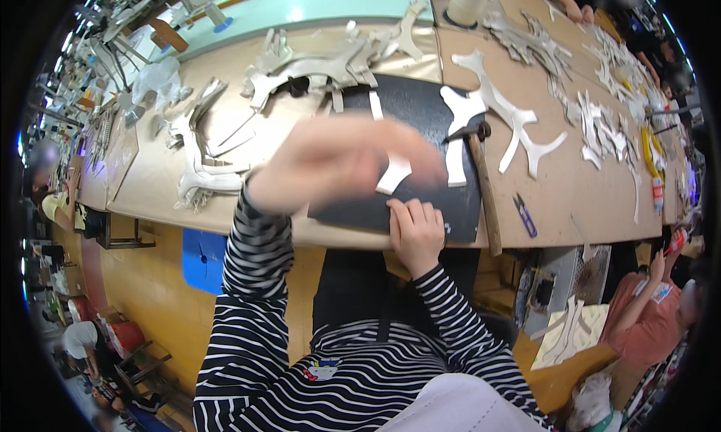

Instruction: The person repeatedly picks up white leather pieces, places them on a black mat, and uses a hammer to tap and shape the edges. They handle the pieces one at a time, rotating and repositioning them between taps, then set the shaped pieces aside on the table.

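Observation:
My left hand (345,161) is smeared by motion above the black board (353,216); its fingers cannot be made out. Just beyond my right hand (417,233) lies a short white cut piece (393,175), partly covered by the blurred left hand. The right hand rests on the board's near edge, palm down, fingers laid on the surface and thumb to the left. To its right is a hammer (484,184) with a wooden handle, its dark head beside a white branched piece (463,115) on the board.
Purple-handled thread snips (526,216) lie right of the hammer. White branched pieces (518,120) spread over the brown-covered table (556,184); more are heaped at the back (308,67) and left (203,178). A blue stool (203,259) stands below. A person in pink (642,312) sits at right.

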Demonstrator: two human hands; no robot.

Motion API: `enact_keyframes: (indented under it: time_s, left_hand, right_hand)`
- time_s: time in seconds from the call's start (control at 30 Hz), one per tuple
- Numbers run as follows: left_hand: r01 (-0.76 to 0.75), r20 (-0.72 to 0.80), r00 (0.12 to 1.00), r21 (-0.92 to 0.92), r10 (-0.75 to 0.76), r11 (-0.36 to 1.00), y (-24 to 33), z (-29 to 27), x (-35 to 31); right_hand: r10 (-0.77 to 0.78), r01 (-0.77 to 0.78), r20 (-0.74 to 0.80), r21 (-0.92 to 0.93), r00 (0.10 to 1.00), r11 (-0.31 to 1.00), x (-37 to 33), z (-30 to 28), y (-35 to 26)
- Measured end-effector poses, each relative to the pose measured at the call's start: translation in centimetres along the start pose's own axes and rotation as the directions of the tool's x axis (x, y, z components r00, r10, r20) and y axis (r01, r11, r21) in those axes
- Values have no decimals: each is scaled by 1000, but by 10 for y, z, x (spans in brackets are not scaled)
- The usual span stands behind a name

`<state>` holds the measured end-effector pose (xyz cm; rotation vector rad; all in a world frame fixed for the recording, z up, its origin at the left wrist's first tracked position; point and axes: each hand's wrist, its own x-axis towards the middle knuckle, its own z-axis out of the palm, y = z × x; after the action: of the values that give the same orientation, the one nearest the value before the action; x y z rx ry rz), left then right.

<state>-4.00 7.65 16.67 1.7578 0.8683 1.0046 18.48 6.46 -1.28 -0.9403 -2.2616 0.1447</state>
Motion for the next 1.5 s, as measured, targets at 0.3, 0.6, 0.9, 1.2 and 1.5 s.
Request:
enact_keyframes:
  time_s: [0.3, 0.6, 0.9, 1.2, 1.5]
  left_hand:
    - [671, 22, 624, 497, -781, 550, 82, 122, -24]
    - [534, 129, 515, -822, -847, 199, 55, 177, -49]
    - [-261, -349, 936, -596, 48, 760, 66, 189, 11]
    - [-98, -582, 783, 232, 219, 968, -30, 140, 6]
    - [592, -709, 694, 464, -124, 659, -131, 127, -16]
  right_hand:
    - [327, -276, -78, 376, 942, 885, 8, -46, 27]
    - [584, -617, 204, 181, 786, 766, 50, -90, 170]
    - [418, -427, 262, -24, 870, 904, 73, -30, 131]
    - [413, -423, -96, -119, 906, 899, 39, -49, 170]
    - [190, -194, 57, 71, 980, 979, 68, -25, 134]
